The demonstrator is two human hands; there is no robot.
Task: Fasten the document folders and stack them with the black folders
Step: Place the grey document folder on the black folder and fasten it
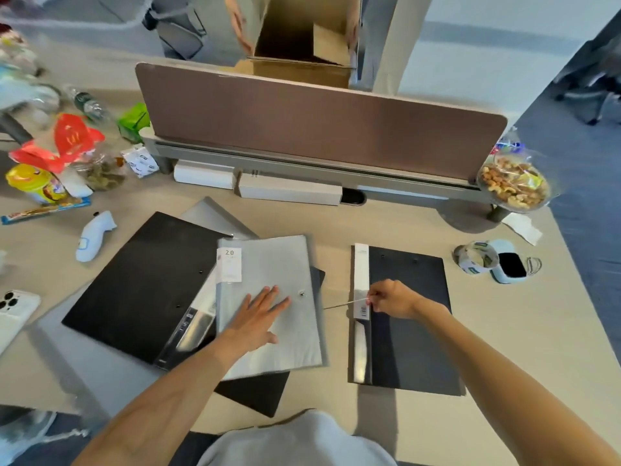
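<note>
Two bare hands work over the desk (336,227). Left hand (260,317) lies flat, fingers spread, pressing on the grey document folder (268,284) just beside its snap button (301,293). That folder rests atop a black folder (141,284) at left centre. Right hand (391,299) is pinched shut on a thin elastic string (346,303), drawn taut from the grey folder's right edge. Right hand hovers over a second black folder (410,331), which lies apart to the right.

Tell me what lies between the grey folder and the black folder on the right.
In the head view, bare desk, crossed by a thin string pinched in the right hand.
</note>
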